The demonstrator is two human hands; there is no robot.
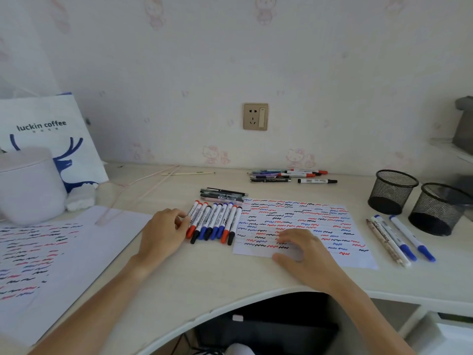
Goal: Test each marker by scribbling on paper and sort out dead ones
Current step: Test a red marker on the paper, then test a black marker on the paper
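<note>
A row of several capped markers (214, 221) with red, blue and black caps lies side by side at the desk's middle. My left hand (163, 233) touches the leftmost marker of that row with its fingertips, fingers loosely bent. To the right lies a white paper (330, 226) covered in red, blue and black scribbles. My right hand (304, 254) rests flat on the paper's lower left part, fingers spread. A few dark pens (222, 195) lie just behind the row. Further back is another pile of markers (289, 175). Three pens (401, 239) lie right of the paper.
Two black mesh pen holders (393, 192) (439, 210) stand at the right. A second scribbled sheet (51, 252) covers the left desk, with a white lidded pot (30, 185) and a paper bag (64, 131) behind it. The desk's front edge curves inward below my arms.
</note>
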